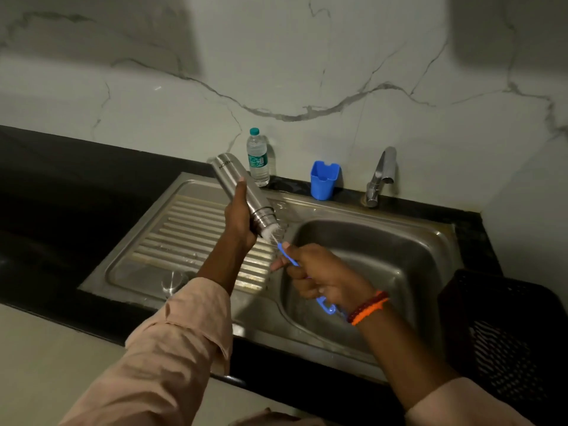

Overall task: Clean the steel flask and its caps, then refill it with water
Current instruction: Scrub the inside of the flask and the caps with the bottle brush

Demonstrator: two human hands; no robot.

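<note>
Left hand [241, 216] grips the steel flask [242, 192], tilted mouth-down over the sink's [442, 233] drainboard edge; right hand [319, 276] grips the bottle brush [290, 259] at its mouth. Risks — soapy flask slipping, foam splashing past the basin, cap [173, 282] near the drainboard's front corner getting knocked.

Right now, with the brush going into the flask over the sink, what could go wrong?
1. The left hand holds the flask tilted, mouth down, above the ribbed drainboard; a wet grip might slip and drop it.
2. The brush in the right hand could flick foam out of the flask mouth.
3. The steel cap sits near the drainboard's front edge, beside the left sleeve, which could knock it off.
</note>
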